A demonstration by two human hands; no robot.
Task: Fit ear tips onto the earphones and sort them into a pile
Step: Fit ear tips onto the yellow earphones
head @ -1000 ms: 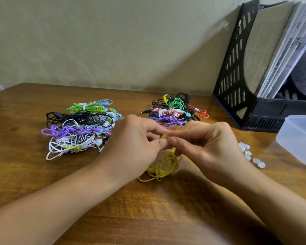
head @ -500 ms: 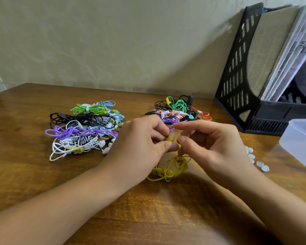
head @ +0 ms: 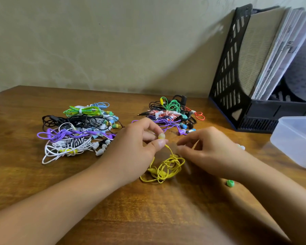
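Glossy wooden table (head: 42,183); translucent matt plastic tub (head: 297,144); black plastic rack (head: 226,82).

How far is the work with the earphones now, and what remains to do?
Seemingly done: the left pile, where several buds show tips. In hand: the left hand pinches a bud of the yellow earphones, a pale tip apparently on it; the right hand, blurred, holds nothing I can discern. Probably left: the far pile, and loose tips like the green one.

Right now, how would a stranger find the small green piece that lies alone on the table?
Start at the wooden table and find the person's right hand. Beside its wrist, nearer the camera, lies the green ear tip. It alone lies loose; every other green thing here is a cable in a pile.
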